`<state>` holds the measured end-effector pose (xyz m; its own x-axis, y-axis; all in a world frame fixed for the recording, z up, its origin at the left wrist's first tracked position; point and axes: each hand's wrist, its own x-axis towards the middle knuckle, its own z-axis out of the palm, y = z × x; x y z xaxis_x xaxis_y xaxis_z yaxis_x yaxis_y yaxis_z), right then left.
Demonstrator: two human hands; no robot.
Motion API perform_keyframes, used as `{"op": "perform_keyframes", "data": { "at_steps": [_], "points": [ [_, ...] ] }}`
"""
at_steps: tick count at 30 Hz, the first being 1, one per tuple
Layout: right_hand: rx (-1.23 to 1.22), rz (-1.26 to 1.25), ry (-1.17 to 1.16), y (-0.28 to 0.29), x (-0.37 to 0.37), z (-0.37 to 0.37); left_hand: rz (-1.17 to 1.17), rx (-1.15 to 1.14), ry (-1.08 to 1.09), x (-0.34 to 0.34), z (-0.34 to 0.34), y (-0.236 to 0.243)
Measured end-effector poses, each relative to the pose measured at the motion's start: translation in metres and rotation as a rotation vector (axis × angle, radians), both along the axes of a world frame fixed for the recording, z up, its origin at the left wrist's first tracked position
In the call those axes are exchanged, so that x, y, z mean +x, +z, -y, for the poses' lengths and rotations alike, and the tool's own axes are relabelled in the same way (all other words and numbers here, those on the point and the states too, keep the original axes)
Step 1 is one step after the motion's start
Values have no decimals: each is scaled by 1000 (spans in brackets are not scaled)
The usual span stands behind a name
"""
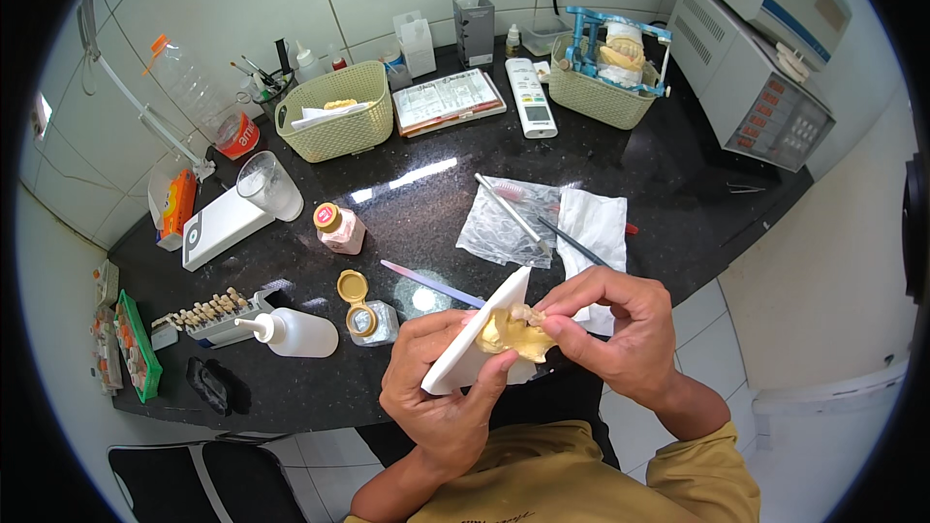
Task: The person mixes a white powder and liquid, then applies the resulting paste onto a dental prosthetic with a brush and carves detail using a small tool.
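Observation:
In front of my body, a yellow dental cast (497,334) on a flat white plaster base (453,364) is held tilted on its side. My left hand (436,407) is closed round the base, its thumb against the near edge of the yellow part. From the right, my right hand (620,339) pinches with thumb and forefinger at a small pale, tooth-coloured piece (528,314) on the cast's upper edge. The fingertips partly cover this piece, and its exact shape is hard to make out. Behind the cast lies a slim purplish stick-like tool (431,283) on the black worktop.
Beyond my hands are a plastic sheet (499,228) with brushes and a white cloth (593,223). An open jar (373,320), a squeeze bottle (295,333) and a tooth shade guide (218,318) stand left. Farther back are two baskets (339,131), one bearing a blue articulator (586,48).

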<state>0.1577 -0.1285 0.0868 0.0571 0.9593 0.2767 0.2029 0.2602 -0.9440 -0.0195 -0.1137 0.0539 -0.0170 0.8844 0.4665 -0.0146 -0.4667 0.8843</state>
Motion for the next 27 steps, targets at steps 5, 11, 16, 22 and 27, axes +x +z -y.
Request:
{"op": "perform_keyframes", "data": {
  "at_steps": [5,11,16,22,27],
  "points": [
    [27,-26,-47,-3,2,-3,-7,-5,17,0,0,0],
    [1,-239,-44,-9,15,-6,-89,-105,107,10,-14,-1],
    [-71,-382,28,-12,24,-7,-410,-58,55,21,-44,-9],
    [-110,-528,101,-18,30,-7,-588,-78,99,28,-56,-16],
    [-156,-606,145,-21,35,-7,-643,-124,146,23,-54,-16]
  ]
}}
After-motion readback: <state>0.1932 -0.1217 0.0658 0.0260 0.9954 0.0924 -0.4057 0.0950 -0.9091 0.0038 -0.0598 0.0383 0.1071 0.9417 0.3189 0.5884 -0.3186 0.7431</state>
